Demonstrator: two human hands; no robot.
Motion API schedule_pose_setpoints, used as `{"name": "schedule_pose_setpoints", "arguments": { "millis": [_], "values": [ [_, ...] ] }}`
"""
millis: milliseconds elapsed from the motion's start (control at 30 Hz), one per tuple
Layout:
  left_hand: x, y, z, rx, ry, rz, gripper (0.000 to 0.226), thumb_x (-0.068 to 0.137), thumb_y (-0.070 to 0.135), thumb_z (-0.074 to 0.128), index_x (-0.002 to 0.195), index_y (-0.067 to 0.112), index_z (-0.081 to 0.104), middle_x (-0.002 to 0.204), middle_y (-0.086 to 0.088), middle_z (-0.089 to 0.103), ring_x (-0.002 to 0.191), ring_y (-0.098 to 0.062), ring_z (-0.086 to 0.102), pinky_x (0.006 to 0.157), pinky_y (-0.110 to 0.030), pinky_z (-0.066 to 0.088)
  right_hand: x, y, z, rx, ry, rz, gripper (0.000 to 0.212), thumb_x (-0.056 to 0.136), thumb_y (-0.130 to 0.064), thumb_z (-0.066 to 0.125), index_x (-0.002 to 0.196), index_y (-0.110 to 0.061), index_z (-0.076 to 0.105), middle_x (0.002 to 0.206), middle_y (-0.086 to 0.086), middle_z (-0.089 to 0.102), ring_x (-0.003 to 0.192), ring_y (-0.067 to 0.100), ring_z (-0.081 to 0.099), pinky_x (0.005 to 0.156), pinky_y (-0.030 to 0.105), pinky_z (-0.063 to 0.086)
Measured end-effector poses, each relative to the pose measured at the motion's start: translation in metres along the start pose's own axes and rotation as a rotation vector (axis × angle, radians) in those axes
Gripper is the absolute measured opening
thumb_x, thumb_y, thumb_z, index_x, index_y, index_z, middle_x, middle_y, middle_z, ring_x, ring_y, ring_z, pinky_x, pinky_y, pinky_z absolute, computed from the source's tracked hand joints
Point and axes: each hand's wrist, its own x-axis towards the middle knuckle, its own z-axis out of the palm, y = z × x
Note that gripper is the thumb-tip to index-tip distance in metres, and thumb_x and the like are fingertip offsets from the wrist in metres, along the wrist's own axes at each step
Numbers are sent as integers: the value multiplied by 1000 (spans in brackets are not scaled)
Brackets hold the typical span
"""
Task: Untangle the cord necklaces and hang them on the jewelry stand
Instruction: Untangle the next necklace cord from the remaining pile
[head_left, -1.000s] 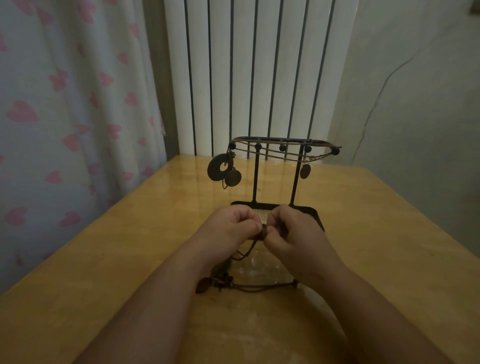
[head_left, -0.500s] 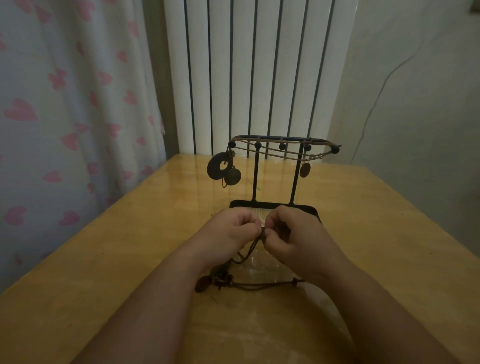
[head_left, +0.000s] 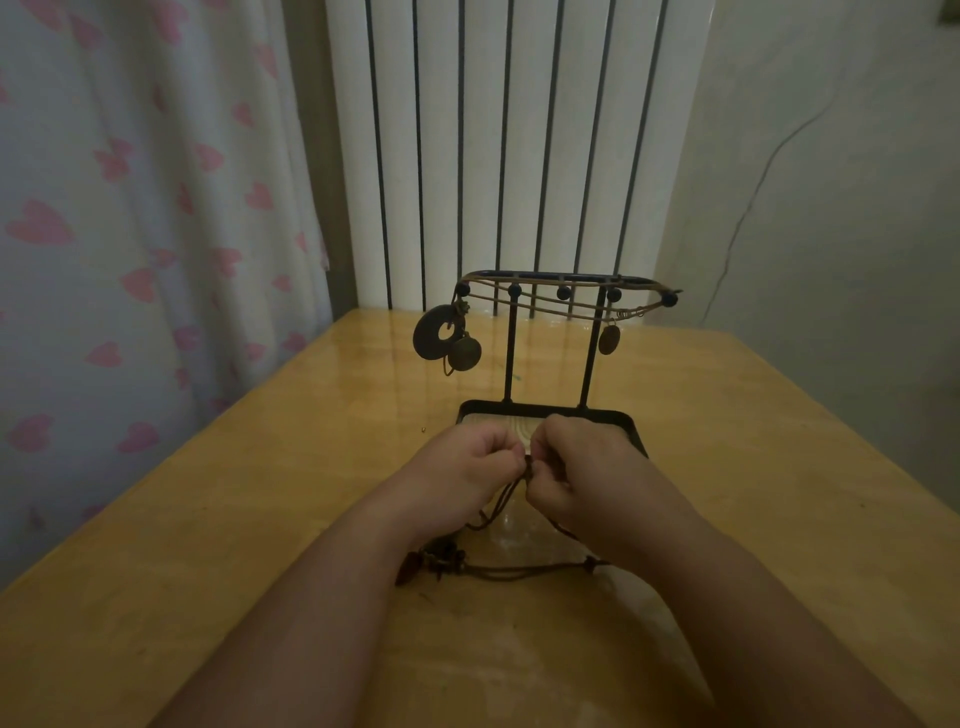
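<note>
Dark brown cord is the one in play: the cord necklace (head_left: 524, 571) lies on the wooden table (head_left: 260, 519) just on the near side of the jewelry stand (head_left: 510, 358), its upper strands lifted to where the two hands meet. Left hand (head_left: 467, 467) and right hand (head_left: 587, 467) sit knuckle to knuckle, fingers curled, each pinching the cord at what looks like a knot (head_left: 529, 464) between the fingertips. The reddish pendant (head_left: 408, 567) rests on the table beside the left forearm, a run of cord trailing right from it.

Up on the stand's top bar, other cords are already draped, with a ring-shaped pendant (head_left: 434, 332) hanging at the left end and an oval pendant (head_left: 609, 340) toward the right.

The danger, to my eye: pull the two ends apart too hard and that knot cinches tighter instead of opening. The hands are also right over the stand's base, so a sudden jerk could bump it and shake the hung pieces loose.

No brand, label or writing can be read anywhere.
</note>
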Motion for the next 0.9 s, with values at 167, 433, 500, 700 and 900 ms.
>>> {"name": "schedule_pose_setpoints", "arguments": {
  "millis": [167,433,500,700,900],
  "values": [
    [-1,1,-1,-74,6,-8,24,94,20,49,73,27,59,62,8,49,58,-10,42,57,-33,37,-2,1,5,94,64,0,12,91,-30,53,81,-30,47,79,-9,51,67,8,47,60,23,42],
    [-3,3,-1,-169,38,-16,25,95,21,48,74,26,60,63,8,53,62,-13,46,61,-33,40,-1,7,18,347,177,40,9,90,-27,53,81,-28,53,72,-6,55,62,8,47,56,22,38],
    [-2,2,-2,-156,60,-15,21,95,22,49,77,24,61,66,6,54,63,-14,47,62,-34,41,-1,7,17,373,186,48,9,90,-26,53,81,-29,54,72,-6,56,62,8,48,55,20,38],
    [0,2,-1,-10,128,37,19,94,23,53,77,24,60,66,7,53,59,-7,46,59,-29,42,-3,10,12,306,185,31,10,87,-28,58,80,-35,56,72,-10,57,64,3,51,55,14,42],
    [0,2,0,49,123,31,16,95,24,54,80,26,61,70,7,56,63,-6,49,60,-26,43,-3,9,9,175,139,17,11,88,-25,60,81,-31,54,76,-11,55,67,7,51,58,18,43]
  ]
}}
